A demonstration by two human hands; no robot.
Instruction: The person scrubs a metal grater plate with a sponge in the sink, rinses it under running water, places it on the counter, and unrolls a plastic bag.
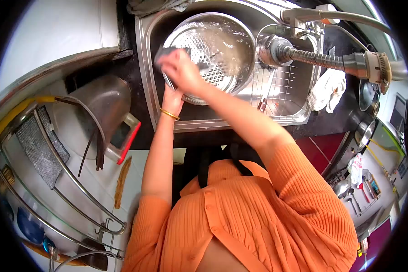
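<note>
A round perforated metal strainer (219, 75) leans tilted in a large steel basin of water (240, 50) inside the sink. My left hand (172, 100) grips the strainer by its near left rim; its fingers are partly hidden under the rim and behind my other arm. My right hand (180, 70) is closed on a dark scrubbing pad (164, 55), pressed at the strainer's left edge. Motion blurs this hand and the pad, so the pad's exact kind is unclear.
A flexible metal faucet (313, 59) reaches over the sink (195, 125) from the right. A knife (265, 97) lies on a wire rack (283, 93). A white cloth (327, 90) rests on the right edge. A steel pot (102, 99) and curved metal rack (72, 167) stand left.
</note>
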